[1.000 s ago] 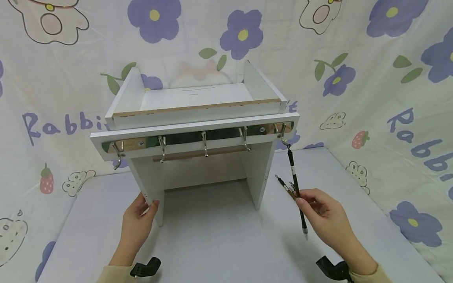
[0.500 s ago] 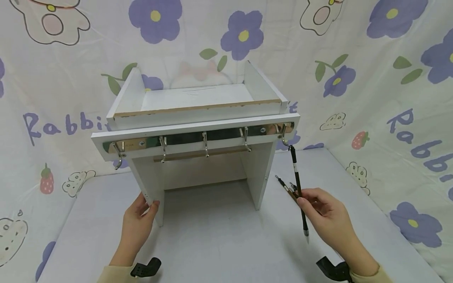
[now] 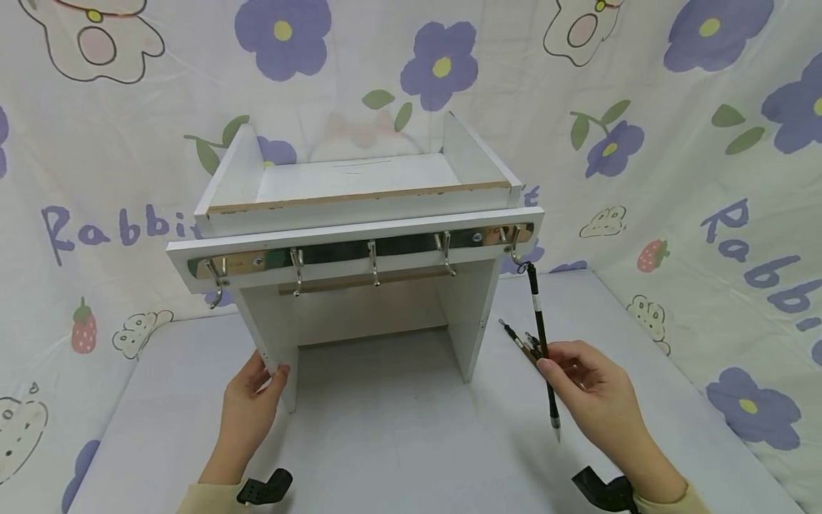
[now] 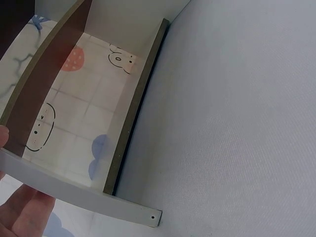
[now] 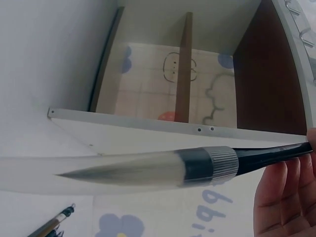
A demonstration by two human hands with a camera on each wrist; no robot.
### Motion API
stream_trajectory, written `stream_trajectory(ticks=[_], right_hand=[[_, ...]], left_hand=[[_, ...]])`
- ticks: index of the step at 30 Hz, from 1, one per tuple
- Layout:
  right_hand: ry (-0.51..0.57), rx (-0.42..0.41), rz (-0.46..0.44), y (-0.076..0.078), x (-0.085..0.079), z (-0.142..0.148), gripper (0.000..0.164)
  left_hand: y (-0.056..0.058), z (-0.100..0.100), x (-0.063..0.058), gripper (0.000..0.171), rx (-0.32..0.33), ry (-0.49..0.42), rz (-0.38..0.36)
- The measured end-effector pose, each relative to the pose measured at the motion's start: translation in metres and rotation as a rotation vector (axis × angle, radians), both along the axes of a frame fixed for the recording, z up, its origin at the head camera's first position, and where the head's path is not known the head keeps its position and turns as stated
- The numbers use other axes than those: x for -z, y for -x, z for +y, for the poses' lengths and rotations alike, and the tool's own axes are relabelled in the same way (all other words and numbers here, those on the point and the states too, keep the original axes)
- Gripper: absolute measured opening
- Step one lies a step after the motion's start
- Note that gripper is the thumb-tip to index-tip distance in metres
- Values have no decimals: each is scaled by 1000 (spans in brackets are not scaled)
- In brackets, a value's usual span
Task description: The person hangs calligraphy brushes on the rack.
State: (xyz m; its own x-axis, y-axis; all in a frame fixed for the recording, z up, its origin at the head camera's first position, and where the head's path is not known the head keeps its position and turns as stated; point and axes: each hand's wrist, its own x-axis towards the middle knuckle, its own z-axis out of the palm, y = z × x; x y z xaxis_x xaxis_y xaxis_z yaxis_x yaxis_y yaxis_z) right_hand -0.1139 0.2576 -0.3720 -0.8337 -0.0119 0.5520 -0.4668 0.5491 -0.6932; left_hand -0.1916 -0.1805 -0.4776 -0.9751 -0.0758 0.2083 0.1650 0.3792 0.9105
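My right hand (image 3: 591,392) pinches the dark handle of a calligraphy brush (image 3: 538,307), which hangs tip down. In the right wrist view the pale bristles of the brush (image 5: 123,173) stand out large. The cord loop at its top is at the rightmost metal hook (image 3: 515,246); whether it is seated over the hook I cannot tell. A white wooden shelf (image 3: 475,303) carries the hook rail (image 3: 404,244) along its front. My left hand (image 3: 247,410) grips the shelf's left side panel low down, and its fingers (image 4: 32,217) show at that panel in the left wrist view.
More brushes (image 3: 516,335) lie on the white table (image 3: 398,450), behind the held one and right of the shelf. Several other hooks (image 3: 373,264) along the rail hold nothing. A patterned cloth (image 3: 359,64) hangs behind the shelf.
The held brush's upper end has shifted slightly right at the hook, and its loop now looks wider. My left hand and the shelf stay put.
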Motion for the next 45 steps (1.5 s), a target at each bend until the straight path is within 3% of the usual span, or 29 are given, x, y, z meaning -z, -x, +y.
stream_trajectory(ticks=[11,18,22,35,45], right_hand=[[-15,15,2,-1,-4,-3,16],[10,14,-11,10,18,9,20],[23,12,-21,13,23,12,20],[7,13,-8,2,-1,-4,17],[10,32,-18,16,30,13,20]], left_hand=[[2,-1,1,59,7,2,-9],[0,-1,0,59,8,-10,-11],[0,0,0,59,13,-12,0],[0,0,1,58,10,-7,8],[0,0,1,57,11,8,29]])
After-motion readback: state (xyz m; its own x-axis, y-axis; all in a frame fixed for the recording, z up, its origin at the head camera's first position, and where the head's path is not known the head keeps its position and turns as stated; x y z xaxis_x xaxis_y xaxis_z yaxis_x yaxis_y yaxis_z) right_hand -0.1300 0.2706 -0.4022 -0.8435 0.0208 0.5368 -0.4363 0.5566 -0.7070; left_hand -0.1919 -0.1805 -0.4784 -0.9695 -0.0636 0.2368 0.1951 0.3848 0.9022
